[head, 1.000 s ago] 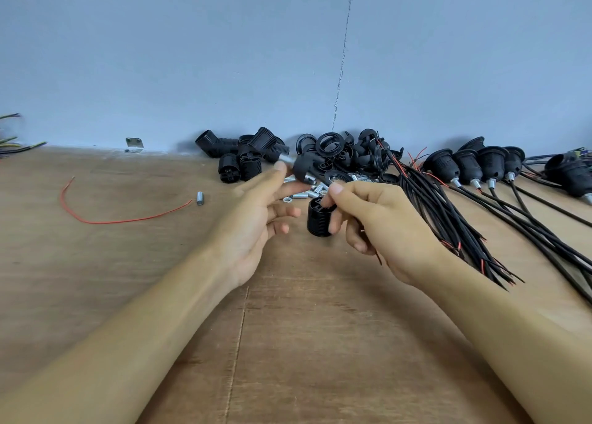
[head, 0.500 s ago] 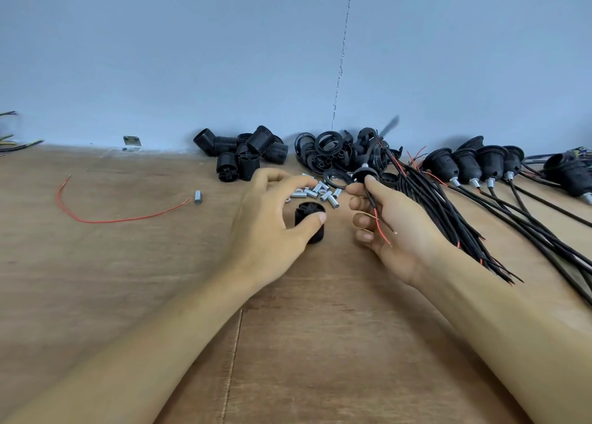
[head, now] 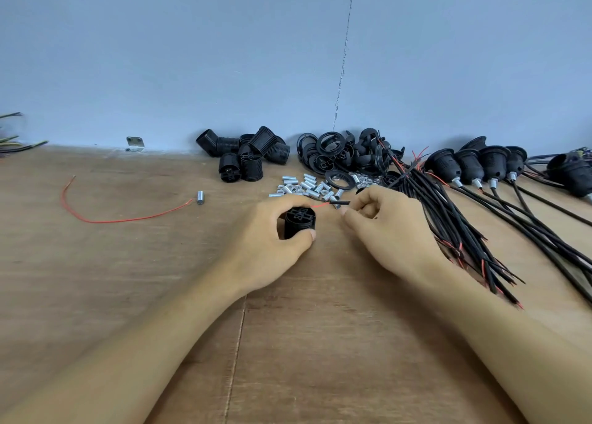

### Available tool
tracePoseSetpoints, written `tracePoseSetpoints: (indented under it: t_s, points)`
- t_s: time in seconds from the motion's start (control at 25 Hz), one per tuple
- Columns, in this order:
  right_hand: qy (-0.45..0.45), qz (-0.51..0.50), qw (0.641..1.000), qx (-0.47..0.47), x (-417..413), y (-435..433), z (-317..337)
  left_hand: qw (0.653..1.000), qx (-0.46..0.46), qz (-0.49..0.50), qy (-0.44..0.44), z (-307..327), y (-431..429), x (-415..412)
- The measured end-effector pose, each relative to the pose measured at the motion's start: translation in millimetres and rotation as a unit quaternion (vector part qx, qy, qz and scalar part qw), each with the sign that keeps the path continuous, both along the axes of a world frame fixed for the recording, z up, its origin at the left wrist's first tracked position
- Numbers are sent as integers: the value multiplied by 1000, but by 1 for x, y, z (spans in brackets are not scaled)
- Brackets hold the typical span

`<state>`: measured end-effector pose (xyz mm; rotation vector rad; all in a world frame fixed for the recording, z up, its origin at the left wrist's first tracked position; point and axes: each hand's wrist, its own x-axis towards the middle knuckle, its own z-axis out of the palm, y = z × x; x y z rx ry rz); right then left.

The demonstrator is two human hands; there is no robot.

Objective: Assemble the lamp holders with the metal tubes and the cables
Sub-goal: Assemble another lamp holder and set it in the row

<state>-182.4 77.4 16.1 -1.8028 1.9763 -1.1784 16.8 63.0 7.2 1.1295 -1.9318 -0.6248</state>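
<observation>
- The lamp holder [head: 299,222], a short black plastic cylinder with a cross-shaped moulding on its top face, stands upright on the wooden table [head: 153,282].
- The left hand [head: 266,244] grips the lamp holder, its thumb and fingers curled round the wall.
- Just right of the lamp holder, the right hand [head: 387,231] has its fingers curled, and its thumb and forefinger pinch the end of a black sheathed cable [head: 340,203].
- A thin red wire tip [head: 320,205] sticks out of the cable and reaches to the lamp holder's top edge.
- Just behind the lamp holder lies a scatter of small shiny metal tubes [head: 307,186].
- Further behind it, against the blue wall, lies a heap of ribbed, threaded black holder bodies [head: 246,154]. To the right of those is a heap of black plastic rings [head: 339,154].
- Right of the lamp holder, beyond the right hand, a bundle of black cables [head: 448,218] fans out with red ends showing.
- Far right and behind it, a row of finished holders [head: 480,167] lies with metal necks and cables attached.
- Well left of the lamp holder, a loose red wire [head: 112,220] curves across the wood, with a single metal tube [head: 200,197] at its end.
</observation>
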Motion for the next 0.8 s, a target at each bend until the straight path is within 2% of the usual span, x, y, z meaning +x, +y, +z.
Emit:
tracePoseSetpoints:
  t_s: [0.12, 0.24, 0.52, 0.68, 0.8]
  points:
    - [116, 61, 991, -39, 2, 2, -4, 1000, 15, 4, 9, 0, -1, 1]
    - [160, 97, 979, -80, 1, 0, -3, 999, 19, -18, 28, 1, -1, 0]
    - [145, 125, 976, -106, -5, 1, 3, 997, -5, -12, 81, 0, 1, -3]
    - [83, 129, 979, -130, -6, 1, 4, 996, 17, -2, 89, 0, -2, -1]
    - [71, 163, 972, -153, -3, 5, 6, 996, 27, -2, 90, 1, -2, -1]
